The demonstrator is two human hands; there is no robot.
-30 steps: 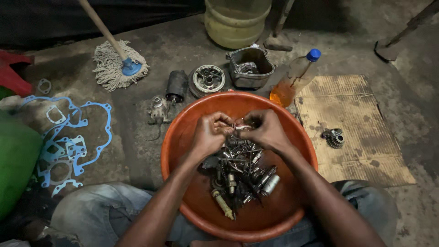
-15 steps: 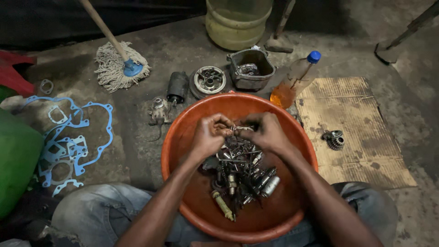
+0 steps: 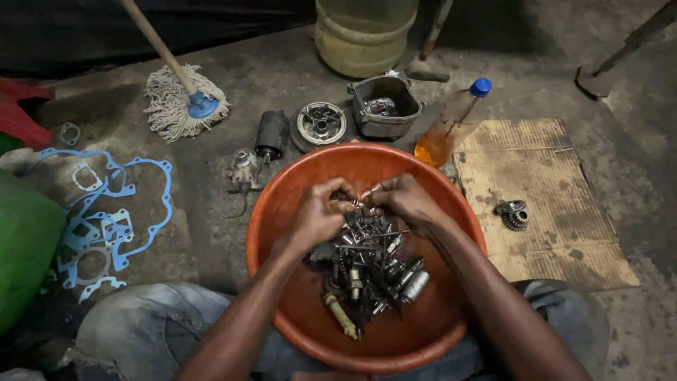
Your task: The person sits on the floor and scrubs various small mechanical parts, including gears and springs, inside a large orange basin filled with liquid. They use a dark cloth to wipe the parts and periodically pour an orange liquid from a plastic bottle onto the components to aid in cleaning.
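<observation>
Left hand [image 3: 319,214] and right hand [image 3: 403,201]: both pinched on one small metal part [image 3: 356,197], fingertips now drawn closer together over the orange basin [image 3: 282,190]. Below the hands: heap of bolts and engine parts [image 3: 367,268]. Beyond the right hand: oil bottle [image 3: 451,123].

orange basin [image 3: 282,204], blue gaskets [image 3: 144,204], blue-capped bottle [image 3: 451,123]

dim overhead light, dark shadowed edges, sharp centre, slight wide-angle distortion
</observation>
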